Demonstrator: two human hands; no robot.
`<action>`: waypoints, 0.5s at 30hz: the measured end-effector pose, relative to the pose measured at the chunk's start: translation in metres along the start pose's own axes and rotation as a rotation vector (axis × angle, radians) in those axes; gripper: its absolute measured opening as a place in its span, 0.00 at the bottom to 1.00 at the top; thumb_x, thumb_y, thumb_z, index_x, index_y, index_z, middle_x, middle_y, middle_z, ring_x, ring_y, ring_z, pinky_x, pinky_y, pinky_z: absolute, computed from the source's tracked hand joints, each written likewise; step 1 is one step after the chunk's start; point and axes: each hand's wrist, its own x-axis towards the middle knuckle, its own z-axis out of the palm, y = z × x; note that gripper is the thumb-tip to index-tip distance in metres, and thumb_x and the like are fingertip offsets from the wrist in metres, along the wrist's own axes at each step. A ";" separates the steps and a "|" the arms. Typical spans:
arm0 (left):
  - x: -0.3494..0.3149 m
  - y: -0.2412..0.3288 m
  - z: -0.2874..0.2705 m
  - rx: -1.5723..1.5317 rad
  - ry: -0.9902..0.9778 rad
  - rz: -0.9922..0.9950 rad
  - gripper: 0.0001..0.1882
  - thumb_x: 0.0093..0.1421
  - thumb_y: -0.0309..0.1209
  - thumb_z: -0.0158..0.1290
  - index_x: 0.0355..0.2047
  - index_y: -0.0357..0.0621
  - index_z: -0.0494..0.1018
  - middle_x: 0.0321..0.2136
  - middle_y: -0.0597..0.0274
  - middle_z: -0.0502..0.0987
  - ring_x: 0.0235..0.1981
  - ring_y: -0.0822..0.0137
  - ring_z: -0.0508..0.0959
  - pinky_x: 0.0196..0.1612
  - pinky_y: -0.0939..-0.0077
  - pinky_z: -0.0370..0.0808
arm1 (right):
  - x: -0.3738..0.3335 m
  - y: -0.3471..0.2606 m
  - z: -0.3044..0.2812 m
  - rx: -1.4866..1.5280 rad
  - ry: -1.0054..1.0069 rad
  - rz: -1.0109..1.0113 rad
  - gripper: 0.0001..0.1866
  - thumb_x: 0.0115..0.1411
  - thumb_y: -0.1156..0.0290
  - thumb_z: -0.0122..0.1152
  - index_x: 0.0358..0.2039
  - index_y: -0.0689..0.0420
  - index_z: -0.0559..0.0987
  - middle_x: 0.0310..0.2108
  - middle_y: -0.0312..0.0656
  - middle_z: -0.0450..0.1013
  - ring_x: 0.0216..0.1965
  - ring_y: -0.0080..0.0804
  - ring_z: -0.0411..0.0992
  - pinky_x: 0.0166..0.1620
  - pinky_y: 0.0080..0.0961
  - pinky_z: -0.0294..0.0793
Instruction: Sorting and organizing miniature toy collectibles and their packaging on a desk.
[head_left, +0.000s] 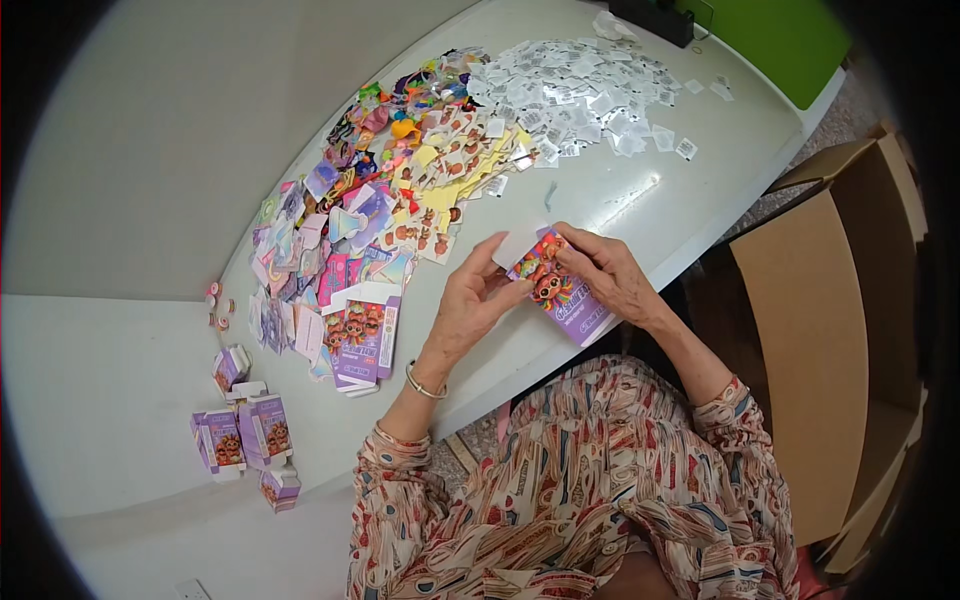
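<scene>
Between my two hands, over the table's near edge, is a small purple printed carton [577,308] with cartoon figures on its front. It tilts, its upper end toward the far left, where a white flap shows. My left hand [472,300] grips that upper left end, thumb on the front panel. My right hand [612,278] is wrapped round the right side, thumb also on the front. Whether anything is inside the carton I cannot tell. Left of my left hand lies a stack of similar flattened purple cartons [365,345].
On the white table [720,180] spread shiny cards [290,250], figure-printed cutouts [455,165], colourful trinkets [385,110] and small white printed packets [580,90]. Several purple cartons [245,430] stand at the lower left. An open cardboard box [810,350] is at my right.
</scene>
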 end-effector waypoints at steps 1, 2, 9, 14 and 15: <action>-0.002 -0.003 0.003 0.050 0.054 0.050 0.33 0.61 0.24 0.55 0.65 0.45 0.57 0.53 0.57 0.73 0.50 0.66 0.74 0.53 0.74 0.72 | 0.000 0.000 -0.001 -0.058 -0.002 -0.020 0.22 0.68 0.66 0.53 0.58 0.65 0.69 0.43 0.43 0.76 0.42 0.22 0.70 0.48 0.18 0.69; -0.005 -0.005 0.007 0.100 0.109 0.100 0.28 0.61 0.26 0.56 0.62 0.41 0.63 0.52 0.55 0.74 0.48 0.67 0.75 0.51 0.75 0.73 | -0.001 0.001 -0.002 -0.115 -0.004 -0.040 0.22 0.68 0.66 0.52 0.58 0.66 0.68 0.44 0.42 0.76 0.42 0.20 0.70 0.48 0.17 0.69; -0.010 0.016 0.005 0.298 0.213 0.189 0.17 0.62 0.27 0.55 0.49 0.30 0.73 0.41 0.57 0.78 0.41 0.75 0.76 0.45 0.81 0.74 | -0.001 0.000 0.017 -0.271 0.051 -0.244 0.13 0.67 0.69 0.51 0.47 0.64 0.72 0.29 0.51 0.71 0.29 0.41 0.70 0.35 0.30 0.69; -0.002 0.029 0.008 0.018 0.210 -0.123 0.13 0.61 0.30 0.57 0.45 0.37 0.78 0.33 0.66 0.81 0.33 0.80 0.76 0.37 0.86 0.72 | -0.004 -0.004 0.014 -0.363 0.047 -0.272 0.13 0.66 0.69 0.51 0.46 0.64 0.72 0.28 0.52 0.70 0.29 0.46 0.71 0.34 0.35 0.69; -0.002 0.029 0.011 0.016 0.209 -0.122 0.13 0.61 0.30 0.57 0.45 0.37 0.78 0.33 0.66 0.81 0.33 0.80 0.76 0.37 0.86 0.72 | -0.005 -0.004 0.013 -0.366 0.047 -0.271 0.13 0.66 0.69 0.51 0.46 0.64 0.72 0.28 0.52 0.70 0.29 0.46 0.71 0.34 0.35 0.69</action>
